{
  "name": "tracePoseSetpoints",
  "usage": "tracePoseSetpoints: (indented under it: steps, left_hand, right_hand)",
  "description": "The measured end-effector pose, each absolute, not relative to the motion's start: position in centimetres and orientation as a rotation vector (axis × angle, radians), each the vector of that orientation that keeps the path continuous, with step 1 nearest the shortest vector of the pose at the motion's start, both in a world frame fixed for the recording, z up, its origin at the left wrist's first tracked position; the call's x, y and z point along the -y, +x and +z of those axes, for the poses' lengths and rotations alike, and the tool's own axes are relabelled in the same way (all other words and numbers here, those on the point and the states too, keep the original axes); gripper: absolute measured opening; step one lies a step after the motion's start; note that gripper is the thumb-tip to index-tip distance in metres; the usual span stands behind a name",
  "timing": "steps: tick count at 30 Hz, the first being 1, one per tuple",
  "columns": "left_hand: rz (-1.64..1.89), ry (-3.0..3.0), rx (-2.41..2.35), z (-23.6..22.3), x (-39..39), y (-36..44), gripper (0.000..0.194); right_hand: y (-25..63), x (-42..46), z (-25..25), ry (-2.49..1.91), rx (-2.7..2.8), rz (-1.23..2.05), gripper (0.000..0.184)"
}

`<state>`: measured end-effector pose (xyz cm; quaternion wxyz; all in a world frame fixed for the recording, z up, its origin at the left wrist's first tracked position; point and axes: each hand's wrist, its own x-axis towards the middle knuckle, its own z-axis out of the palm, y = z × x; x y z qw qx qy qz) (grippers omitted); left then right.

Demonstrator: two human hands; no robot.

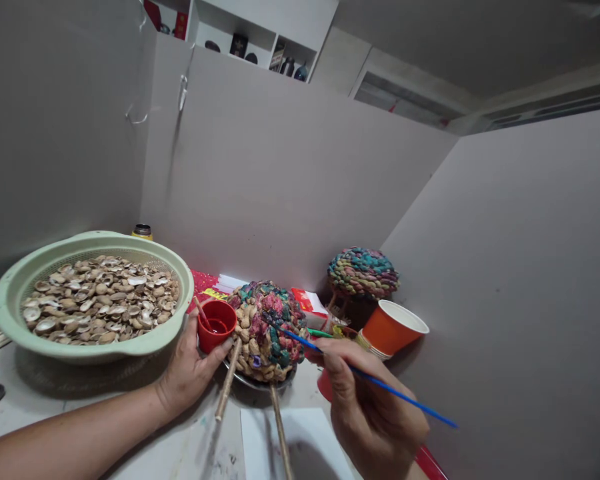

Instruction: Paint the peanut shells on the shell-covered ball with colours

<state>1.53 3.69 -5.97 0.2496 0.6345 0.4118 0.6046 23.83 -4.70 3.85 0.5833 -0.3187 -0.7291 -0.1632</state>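
My left hand (189,370) is closed around a small red cup (217,325) of red paint with a thin stick standing in it. My right hand (370,413) pinches a thin blue paintbrush (375,381), whose tip touches a dome of nutshells (267,332) partly painted pink, green and blue. The dome rests on a dish with two brown sticks (229,380) leaning out toward me.
A pale green colander (10,293) full of nutshell halves stands at the left. A second, fully painted shell dome (363,272) sits at the back right by a tilted orange paper cup (391,328). White paper (305,443) lies near me. Grey partition walls close in all around.
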Motion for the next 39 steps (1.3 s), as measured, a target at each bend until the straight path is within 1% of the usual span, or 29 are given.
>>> tracePoseSetpoints:
  steps: [5, 13, 16, 19, 28, 33, 39]
  left_hand:
    - [1.641, 1.734, -1.114, -5.8, -3.6, 1.5, 0.050]
    - [1.630, 1.726, -1.155, -6.2, -3.7, 1.5, 0.058]
    - [1.617, 1.727, -1.141, -6.2, -3.7, 1.5, 0.055]
    - [1.621, 1.723, -1.135, -6.1, -3.7, 1.5, 0.056]
    - [1.637, 1.729, -1.137, -6.1, -3.8, 1.6, 0.054]
    - [1.631, 1.710, -1.148, -5.9, -3.7, 1.5, 0.061]
    - [1.628, 1.715, -1.139, -5.8, -3.6, 1.7, 0.054]
  right_hand:
    - [22.9, 4.5, 4.7, -0.693, 1.876, -0.458, 0.027]
    - [22.1, 4.7, 5.1, -0.629, 2.029, -0.443, 0.023]
    - [22.2, 4.8, 4.8, -0.623, 2.038, -0.475, 0.024]
    - [22.4, 4.7, 4.6, -0.644, 2.020, -0.501, 0.027]
    - [21.8, 4.8, 5.1, -0.622, 2.058, -0.421, 0.024]
    - [22.5, 4.8, 4.7, -0.652, 2.007, -0.508, 0.030]
    - [22.0, 5.0, 5.0, -0.619, 2.043, -0.502, 0.025]
